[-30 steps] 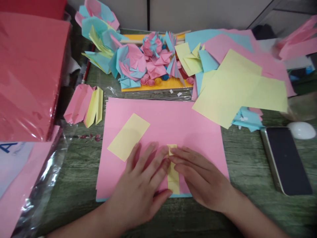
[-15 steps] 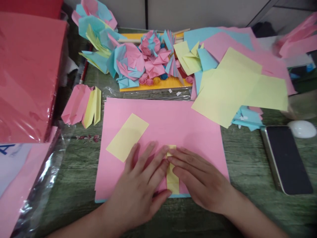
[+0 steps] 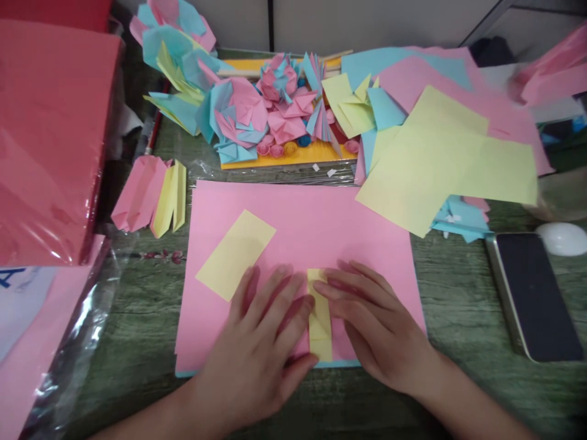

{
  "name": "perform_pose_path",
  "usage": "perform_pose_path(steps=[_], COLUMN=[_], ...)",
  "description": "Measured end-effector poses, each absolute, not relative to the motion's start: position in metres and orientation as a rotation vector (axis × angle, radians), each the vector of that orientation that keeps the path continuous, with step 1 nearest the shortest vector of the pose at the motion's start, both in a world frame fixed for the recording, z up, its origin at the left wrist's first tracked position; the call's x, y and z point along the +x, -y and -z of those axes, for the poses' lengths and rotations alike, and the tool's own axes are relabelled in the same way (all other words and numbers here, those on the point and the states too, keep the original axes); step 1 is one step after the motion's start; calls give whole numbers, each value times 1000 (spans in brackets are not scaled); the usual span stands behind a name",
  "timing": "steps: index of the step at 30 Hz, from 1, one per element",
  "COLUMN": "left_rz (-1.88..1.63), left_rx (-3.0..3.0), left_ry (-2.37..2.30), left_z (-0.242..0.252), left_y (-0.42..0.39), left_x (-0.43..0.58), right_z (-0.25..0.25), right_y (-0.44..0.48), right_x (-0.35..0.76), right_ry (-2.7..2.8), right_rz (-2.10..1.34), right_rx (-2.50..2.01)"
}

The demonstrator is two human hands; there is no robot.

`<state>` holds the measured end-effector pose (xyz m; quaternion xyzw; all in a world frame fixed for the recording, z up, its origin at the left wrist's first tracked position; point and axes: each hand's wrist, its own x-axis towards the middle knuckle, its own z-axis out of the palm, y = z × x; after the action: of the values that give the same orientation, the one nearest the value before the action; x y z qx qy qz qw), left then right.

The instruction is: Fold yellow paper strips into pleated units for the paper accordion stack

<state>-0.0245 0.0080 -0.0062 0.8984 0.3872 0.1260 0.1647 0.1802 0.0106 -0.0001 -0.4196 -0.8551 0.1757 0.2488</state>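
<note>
The left hand lies spread and palm-down, gripping nothing, with its index fingertip at the left edge of a folded yellow paper strip and its thumb tip by the strip's lower end. The right hand is loosely open with bent fingers, its fingertips resting on the strip's upper part. The strip lies upright in view on a pink paper sheet on the table, between the hands. A yellow paper rectangle slants beyond the left fingers. Folded paper flowers sit behind the sheet; a smartphone lies well right.
</note>
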Motion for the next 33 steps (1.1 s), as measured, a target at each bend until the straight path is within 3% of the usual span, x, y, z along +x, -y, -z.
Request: perform_pose_path(steps=[22, 33], left_rz=[-391, -225], left_rx=[2543, 2640], left_ry=[-1148, -1052], left_z=[6, 6], left_y=[-5, -11], left_x=[-25, -26], right_z=[3, 2], right_y=[-10, -11], right_x=[187, 186], right_ry=[2426, 2399], right_rz=[-530, -559], right_rx=[-1077, -1073])
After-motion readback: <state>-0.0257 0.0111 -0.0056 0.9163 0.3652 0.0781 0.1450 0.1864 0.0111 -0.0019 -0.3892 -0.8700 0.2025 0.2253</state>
